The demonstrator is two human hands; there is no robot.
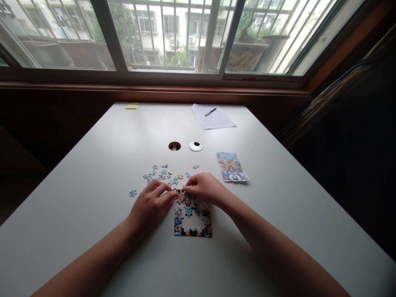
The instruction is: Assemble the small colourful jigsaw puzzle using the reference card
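Note:
A partly joined jigsaw puzzle [193, 233] lies on the white table, with a gap in its middle where the tabletop shows. My left hand [153, 202] rests at its upper left edge, fingertips bent down against the pieces there. My right hand [204, 186] reaches in from the other side, thumb and forefinger pinched on a small puzzle piece [183, 189] at the top of the joined part. The fingers partly hide that piece. Several loose puzzle pieces [163, 171] are scattered just beyond my hands, and one puzzle piece [133, 192] lies apart on the left.
A picture sheet [232, 167] lies right of the puzzle. Farther back are a round cable hole [175, 146], a metal ring cover [195, 146], papers [212, 119] with a pen [210, 111], and yellow sticky notes [132, 106]. The table [93, 165] ends near a window.

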